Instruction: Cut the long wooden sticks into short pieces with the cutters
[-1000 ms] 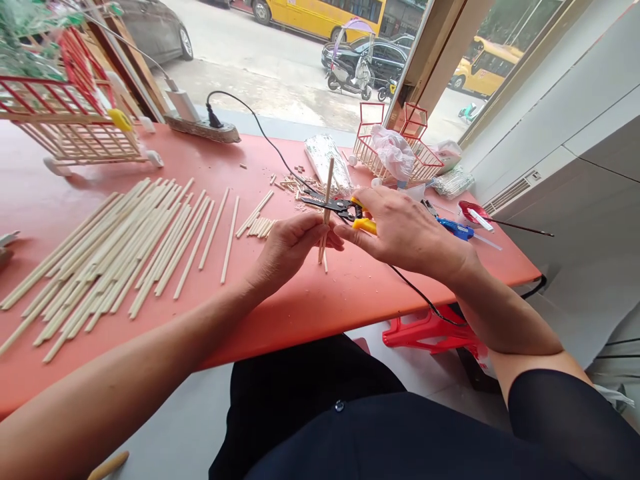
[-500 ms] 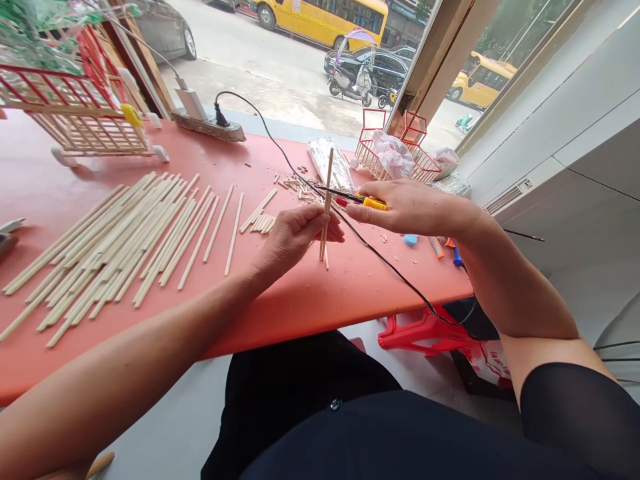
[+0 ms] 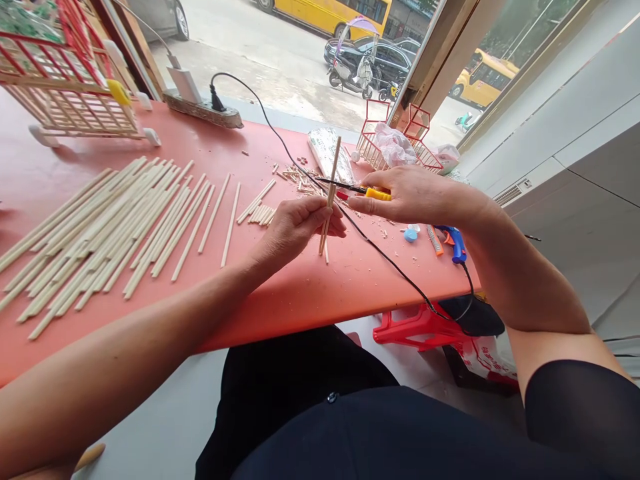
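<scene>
My left hand (image 3: 300, 227) is closed around thin wooden sticks (image 3: 337, 157), which stand nearly upright in a pinch; one reaches higher than the other. My right hand (image 3: 417, 193) grips scissors (image 3: 379, 194) with yellow and red on the handles. Their dark blades point left and cross the sticks just above my left fingers; whether they touch the wood I cannot tell. Left of my hands, a wide spread of long wooden sticks (image 3: 107, 230) lies on the pink table (image 3: 280, 300). Short cut pieces (image 3: 261, 214) lie beyond my left hand.
A black cable (image 3: 385, 261) crosses the table from a power strip (image 3: 203, 110). A blue glue gun (image 3: 456, 243) lies beside my right forearm. Small stick-built carts (image 3: 85, 113) stand at the back left and, in red and wood (image 3: 371, 147), back right. A red stool (image 3: 407, 331) stands below.
The view has shifted slightly, bringing more of the blue glue gun into sight. Both hands keep their grips, with the scissors still across the sticks.
</scene>
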`<state>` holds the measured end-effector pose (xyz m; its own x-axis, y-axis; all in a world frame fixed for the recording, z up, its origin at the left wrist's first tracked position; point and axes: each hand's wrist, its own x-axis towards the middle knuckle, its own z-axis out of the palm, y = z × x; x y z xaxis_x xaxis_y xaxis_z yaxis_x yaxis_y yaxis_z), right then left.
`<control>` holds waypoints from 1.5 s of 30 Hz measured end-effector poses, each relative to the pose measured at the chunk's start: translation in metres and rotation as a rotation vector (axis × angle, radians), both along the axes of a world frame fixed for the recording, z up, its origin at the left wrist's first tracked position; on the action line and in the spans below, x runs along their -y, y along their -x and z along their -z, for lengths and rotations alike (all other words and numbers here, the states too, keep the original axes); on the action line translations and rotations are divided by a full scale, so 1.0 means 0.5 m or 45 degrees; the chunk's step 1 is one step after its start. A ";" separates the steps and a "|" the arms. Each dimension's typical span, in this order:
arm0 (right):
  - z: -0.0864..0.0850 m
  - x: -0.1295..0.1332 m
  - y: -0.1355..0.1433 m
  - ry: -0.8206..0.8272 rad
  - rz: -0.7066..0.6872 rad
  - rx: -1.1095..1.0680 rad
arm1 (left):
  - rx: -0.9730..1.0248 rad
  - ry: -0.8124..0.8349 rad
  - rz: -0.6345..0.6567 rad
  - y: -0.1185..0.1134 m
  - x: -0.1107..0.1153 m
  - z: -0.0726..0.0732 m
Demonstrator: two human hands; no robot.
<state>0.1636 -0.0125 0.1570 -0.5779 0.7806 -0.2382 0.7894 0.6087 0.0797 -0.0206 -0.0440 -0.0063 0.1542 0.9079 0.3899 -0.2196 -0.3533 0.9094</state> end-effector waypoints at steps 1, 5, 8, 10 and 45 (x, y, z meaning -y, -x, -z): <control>0.000 -0.002 0.000 -0.003 -0.010 0.005 | -0.005 0.002 -0.010 0.000 0.000 0.000; -0.001 -0.007 0.000 -0.022 -0.026 0.012 | 0.000 -0.003 -0.019 -0.001 -0.004 0.000; 0.001 -0.009 -0.002 -0.050 -0.010 0.005 | 0.007 -0.001 -0.014 -0.002 -0.007 0.002; 0.003 -0.009 -0.003 -0.057 -0.009 -0.009 | 0.004 0.010 -0.015 -0.003 -0.006 0.002; 0.054 0.024 -0.058 -0.283 -0.179 -0.317 | -0.239 -0.167 -0.159 -0.014 0.031 -0.016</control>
